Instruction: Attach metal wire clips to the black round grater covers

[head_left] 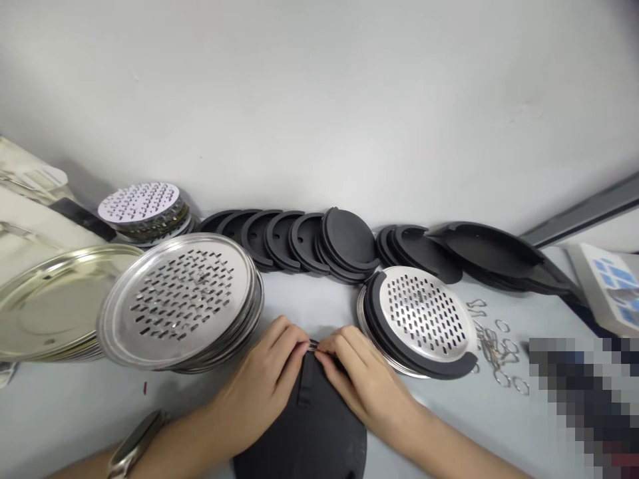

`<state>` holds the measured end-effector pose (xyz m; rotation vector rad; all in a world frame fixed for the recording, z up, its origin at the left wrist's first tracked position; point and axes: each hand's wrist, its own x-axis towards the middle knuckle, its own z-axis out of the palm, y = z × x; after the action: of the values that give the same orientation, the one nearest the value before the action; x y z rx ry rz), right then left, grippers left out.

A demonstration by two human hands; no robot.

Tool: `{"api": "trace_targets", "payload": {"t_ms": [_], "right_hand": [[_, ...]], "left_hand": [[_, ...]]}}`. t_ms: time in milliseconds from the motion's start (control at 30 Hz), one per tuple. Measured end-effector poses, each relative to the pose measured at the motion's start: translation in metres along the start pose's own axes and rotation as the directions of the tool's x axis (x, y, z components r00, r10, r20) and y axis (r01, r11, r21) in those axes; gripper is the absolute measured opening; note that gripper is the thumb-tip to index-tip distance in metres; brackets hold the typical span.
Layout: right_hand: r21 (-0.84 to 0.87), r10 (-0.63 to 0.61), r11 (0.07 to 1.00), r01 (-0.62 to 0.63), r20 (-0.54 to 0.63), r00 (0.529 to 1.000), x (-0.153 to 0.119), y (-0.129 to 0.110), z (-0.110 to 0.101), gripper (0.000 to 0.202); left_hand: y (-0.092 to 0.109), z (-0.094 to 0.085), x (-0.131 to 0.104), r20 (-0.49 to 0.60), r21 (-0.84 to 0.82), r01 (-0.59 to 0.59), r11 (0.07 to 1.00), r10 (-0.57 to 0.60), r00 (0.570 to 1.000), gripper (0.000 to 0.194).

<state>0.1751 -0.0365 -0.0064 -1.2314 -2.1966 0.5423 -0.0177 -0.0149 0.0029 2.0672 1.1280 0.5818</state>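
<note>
In front of me lies a round black disc [324,419] with a short raised strip near its top edge. My left hand [267,366] pinches a thin metal ring [313,345] at that edge from one side. Opposite it, my right hand [359,372] pinches the same ring, fingertips close to the left ones. Much of the ring is hidden by the fingers. Just beyond my right hand sits a perforated metal grater plate [424,313] with a black crescent-shaped rim piece [394,346], stacked on other plates. Near my left hand stands a pile of larger perforated plates [184,299].
Loose metal rings and clips [499,352] lie at the right. Black curved holders [284,239] line the wall, with larger black trays [494,253] further right. Gold-toned metal plates [60,299] and a stack of small grater discs [142,205] occupy the left.
</note>
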Motion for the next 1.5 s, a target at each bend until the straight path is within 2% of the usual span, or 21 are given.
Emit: {"api": "trace_targets", "payload": {"t_ms": [433, 733, 1267, 1500], "right_hand": [[0.000, 0.015, 1.000, -0.015, 0.005, 1.000, -0.0008, 0.0001, -0.0007, 0.014], [-0.025, -0.031, 0.999, 0.031, -0.009, 0.999, -0.0012, 0.0006, -0.0004, 0.014], [-0.049, -0.031, 0.998, 0.031, 0.002, 1.000, -0.0006, -0.0008, -0.0009, 0.015], [-0.030, -0.034, 0.999, 0.033, -0.031, 0.999, -0.0008, -0.0001, 0.0002, 0.014]], "left_hand": [[0.0025, -0.0029, 0.0027, 0.003, -0.055, 0.040, 0.998, -0.040, 0.999, 0.016], [0.0023, -0.0032, 0.0036, 0.009, -0.066, 0.072, 0.995, -0.072, 0.997, 0.016], [0.0022, -0.0025, 0.0066, -0.001, -0.141, 0.118, 0.983, -0.119, 0.993, 0.018], [-0.0005, -0.0009, 0.0053, -0.015, -0.140, 0.132, 0.981, -0.136, 0.991, 0.019]]}}
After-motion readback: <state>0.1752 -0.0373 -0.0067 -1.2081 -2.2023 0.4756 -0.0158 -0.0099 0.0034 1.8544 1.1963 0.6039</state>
